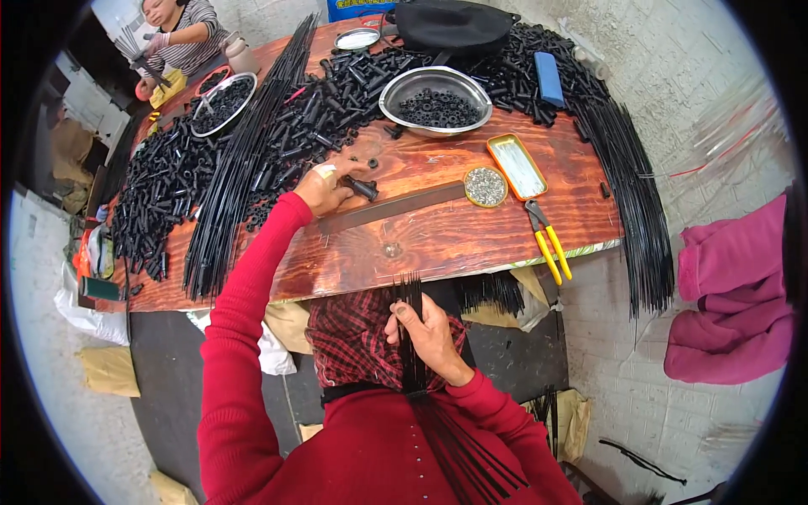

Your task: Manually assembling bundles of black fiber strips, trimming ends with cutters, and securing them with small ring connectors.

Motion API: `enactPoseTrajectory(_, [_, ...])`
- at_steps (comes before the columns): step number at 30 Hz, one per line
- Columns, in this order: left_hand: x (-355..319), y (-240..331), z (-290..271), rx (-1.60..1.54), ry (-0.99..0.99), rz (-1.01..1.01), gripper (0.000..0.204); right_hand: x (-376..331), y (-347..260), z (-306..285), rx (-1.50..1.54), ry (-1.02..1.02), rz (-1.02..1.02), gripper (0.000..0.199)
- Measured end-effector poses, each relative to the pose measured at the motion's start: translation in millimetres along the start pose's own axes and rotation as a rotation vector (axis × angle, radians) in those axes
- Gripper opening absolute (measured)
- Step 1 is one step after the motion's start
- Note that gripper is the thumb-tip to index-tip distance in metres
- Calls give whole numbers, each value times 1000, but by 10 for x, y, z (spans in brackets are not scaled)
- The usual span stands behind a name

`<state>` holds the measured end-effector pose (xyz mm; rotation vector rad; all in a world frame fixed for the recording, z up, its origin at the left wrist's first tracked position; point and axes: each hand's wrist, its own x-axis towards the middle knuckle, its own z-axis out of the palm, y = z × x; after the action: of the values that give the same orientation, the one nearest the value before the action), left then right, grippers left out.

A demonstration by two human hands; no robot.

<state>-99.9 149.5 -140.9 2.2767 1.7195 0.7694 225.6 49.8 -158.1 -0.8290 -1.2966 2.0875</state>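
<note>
My left hand (pixel 324 187) is over the wooden table, with a short black flared plastic tube (pixel 362 188) between its thumb and fingers. Its forefinger stretches toward a small black ring (pixel 373 163) on the tabletop. In my lap, my right hand (pixel 427 337) grips a bundle of thin black rods (pixel 411 358). The rods' upper ends stick up past the fingers, and their lower lengths fan out across my red top. A long dark metal bar (pixel 404 205) lies beside my left hand, near the table's front edge.
Heaped black tubes (pixel 337 105) cover the table's back, beside a steel bowl (pixel 389 118) of rings. Nearer stand a round tin (pixel 486 187) of small metal pieces, an orange-rimmed tray (pixel 520 168) and yellow-handled pliers (pixel 551 248). Across the table, a person (pixel 181 42) holds rods.
</note>
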Motion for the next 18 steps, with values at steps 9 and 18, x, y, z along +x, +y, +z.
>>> enactPoseTrajectory(9, [-186,195,234,-52,333,-497,40,29,3,8,13,-1,17,28])
enactPoseTrajectory(18, [182,247,372,230,167,-699,62,-6,-8,-60,26,-18,-24,29])
